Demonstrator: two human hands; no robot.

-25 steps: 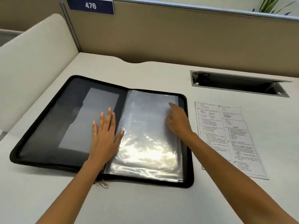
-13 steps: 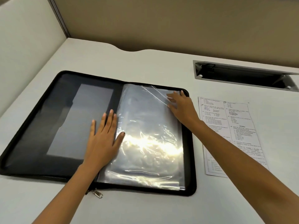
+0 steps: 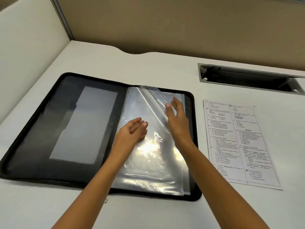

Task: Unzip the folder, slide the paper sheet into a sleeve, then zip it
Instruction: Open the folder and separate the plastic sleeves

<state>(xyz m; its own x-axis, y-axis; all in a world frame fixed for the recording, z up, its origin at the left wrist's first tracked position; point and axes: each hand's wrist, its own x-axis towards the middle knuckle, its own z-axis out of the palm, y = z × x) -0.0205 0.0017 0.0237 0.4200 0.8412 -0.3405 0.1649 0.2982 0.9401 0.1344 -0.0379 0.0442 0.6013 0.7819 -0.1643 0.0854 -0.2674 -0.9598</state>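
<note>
The black zip folder [image 3: 49, 123] lies open flat on the desk, its dark left cover facing up. Clear plastic sleeves [image 3: 148, 162] fill its right half. My right hand [image 3: 177, 119] lifts the upper right part of the top sleeve, which curls up and leftward off the stack. My left hand [image 3: 132, 133] rests on the sleeves near the spine, fingers slightly curled and pointing right. The printed paper sheet [image 3: 237, 142] lies flat on the desk just right of the folder, untouched. A metal zip pull [image 3: 106, 200] peeks out at the folder's near edge by my left forearm.
A recessed cable tray [image 3: 247, 78] with an open lid sits in the desk behind the paper. Beige partition walls [image 3: 165, 27] close the desk off at the back and left.
My left hand slid right from the spine onto the sleeves. My right hand raised the top sleeve's corner further, so it now curls up. The camera tilted down slightly.
</note>
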